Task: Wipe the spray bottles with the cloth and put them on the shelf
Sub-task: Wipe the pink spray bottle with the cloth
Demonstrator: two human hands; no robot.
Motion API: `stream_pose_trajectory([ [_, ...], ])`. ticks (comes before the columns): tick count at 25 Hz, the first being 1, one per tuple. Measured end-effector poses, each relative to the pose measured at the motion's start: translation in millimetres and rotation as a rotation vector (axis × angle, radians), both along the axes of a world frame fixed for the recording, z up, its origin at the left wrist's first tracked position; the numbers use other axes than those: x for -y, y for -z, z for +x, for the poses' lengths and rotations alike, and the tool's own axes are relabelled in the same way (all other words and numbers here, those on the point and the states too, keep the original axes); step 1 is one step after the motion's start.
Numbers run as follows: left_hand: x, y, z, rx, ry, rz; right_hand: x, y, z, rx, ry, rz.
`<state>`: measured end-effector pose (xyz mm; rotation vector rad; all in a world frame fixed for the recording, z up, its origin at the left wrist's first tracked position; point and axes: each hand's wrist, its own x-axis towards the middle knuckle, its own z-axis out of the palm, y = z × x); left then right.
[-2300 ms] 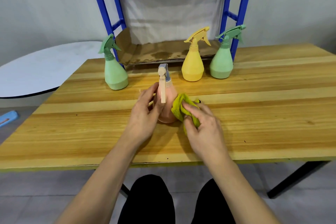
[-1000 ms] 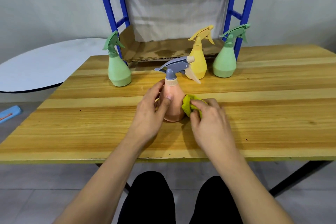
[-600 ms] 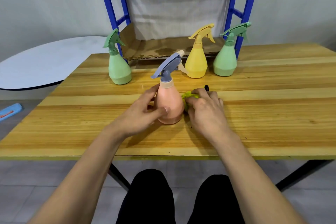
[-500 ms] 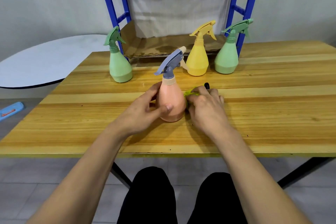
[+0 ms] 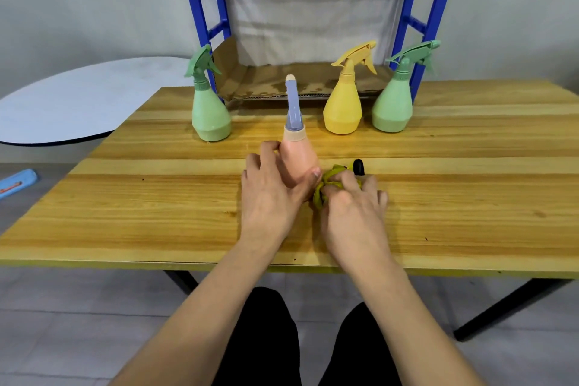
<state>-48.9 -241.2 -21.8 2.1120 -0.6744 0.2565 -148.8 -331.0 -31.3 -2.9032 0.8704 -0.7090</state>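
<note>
A: Wiping low? The left hand (image 5: pixel 269 194) grips the pink bottle (image 5: pixel 299 160) upright on the table (image 5: pixel 470 197).

B: Yes. The right hand (image 5: pixel 354 213) bunches the cloth (image 5: pixel 322 188) just beside its base, probably touching. Turn the bottle steadily.

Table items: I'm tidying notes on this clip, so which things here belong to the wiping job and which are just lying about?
Part of the job:
peach spray bottle with grey trigger, held by left hand
yellow-green cloth, bunched in right hand
yellow spray bottle
two pale green spray bottles
blue metal shelf

Lying about:
small black object
round white table
blue object on floor
</note>
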Motion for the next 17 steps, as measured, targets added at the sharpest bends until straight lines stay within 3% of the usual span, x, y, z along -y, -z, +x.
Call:
stream_pose_trajectory([
  [4,-31.1,-7.9,16.1,-0.178,0.118,-0.028,10.2,0.4,4.2,-0.027,0.025,-0.024],
  [7,-53.2,-11.4,44.1,-0.441,0.424,-0.091,16.1,0.8,10.4,-0.035,0.027,-0.038],
  [10,-52.7,-12.7,64.5,-0.549,0.679,-0.049,24.4,-0.3,14.4,-0.056,0.005,-0.027],
  [13,-42.5,-9.7,61.0,-0.486,0.662,-0.013,28.8,-0.7,18.5,-0.074,-0.001,-0.025],
  [17,-28.6,5.2,37.9,-0.241,0.419,-0.049,24.1,1.7,18.0,-0.007,0.03,-0.018],
])
